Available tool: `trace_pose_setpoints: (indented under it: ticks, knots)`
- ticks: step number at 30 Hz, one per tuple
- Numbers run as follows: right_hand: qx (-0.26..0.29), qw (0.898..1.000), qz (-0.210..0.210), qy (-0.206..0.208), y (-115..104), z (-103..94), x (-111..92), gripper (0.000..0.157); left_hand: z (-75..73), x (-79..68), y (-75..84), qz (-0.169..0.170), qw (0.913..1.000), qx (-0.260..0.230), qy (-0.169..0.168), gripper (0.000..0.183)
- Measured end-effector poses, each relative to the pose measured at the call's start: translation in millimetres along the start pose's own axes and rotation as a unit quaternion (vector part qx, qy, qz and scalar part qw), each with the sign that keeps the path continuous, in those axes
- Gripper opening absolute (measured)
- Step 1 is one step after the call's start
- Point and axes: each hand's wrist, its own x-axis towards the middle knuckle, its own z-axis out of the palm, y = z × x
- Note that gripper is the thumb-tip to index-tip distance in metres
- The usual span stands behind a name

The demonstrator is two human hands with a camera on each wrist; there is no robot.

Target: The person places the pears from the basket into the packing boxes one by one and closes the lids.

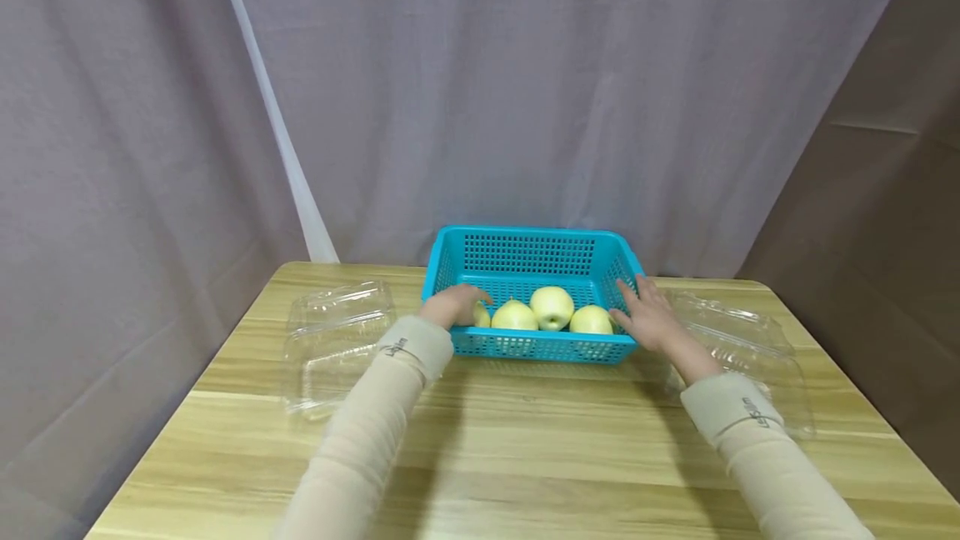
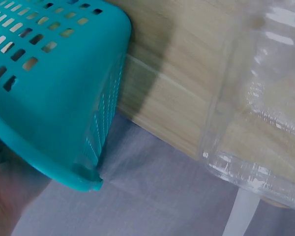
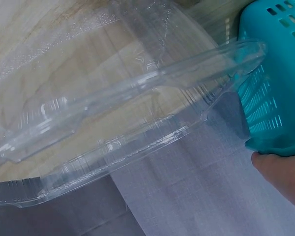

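Note:
A blue plastic basket (image 1: 543,348) stands at the back of the table, with several pale yellow-green apples (image 1: 552,308) along its front side. My left hand (image 1: 447,305) reaches over the basket's left front corner, by a partly covered apple (image 1: 482,317). Its grip is hidden; in the left wrist view only part of the hand (image 2: 12,191) shows beside the basket rim. My right hand (image 1: 651,319) is at the right side of the basket, fingers spread, the thumb close to the rightmost apple (image 1: 591,320). Whether they touch is unclear.
An open clear plastic clamshell box (image 1: 337,348) lies left of the basket. Another clear clamshell box (image 1: 750,357) lies to the right, partly behind my right forearm. The wooden table (image 1: 525,457) ends at a grey curtain (image 1: 525,107) behind the basket.

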Motion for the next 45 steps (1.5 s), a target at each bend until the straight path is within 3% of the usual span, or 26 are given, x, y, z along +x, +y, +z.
trace_pose_setpoints:
  ticks: [5,15,26,45]
  knots:
    - [0.005,1.0,-0.001,0.0,1.1,-0.2,-0.4,0.067,3.2,4.8,0.6,-0.017,0.9999,0.002,0.002,0.053]
    - [0.008,1.0,0.002,0.002,2.0,-1.5,-0.3,0.069,6.0,15.7,1.1,-0.01,0.9991,0.039,-0.009,0.047]
    - [0.017,1.0,0.022,0.006,0.6,-0.6,0.9,0.074,6.4,13.7,1.7,-0.014,0.9987,0.047,-0.01,0.042]
    - [0.01,0.999,0.032,0.009,-0.3,-2.2,-0.4,0.074,8.2,18.9,-8.3,0.028,0.9939,0.084,0.065,0.052]
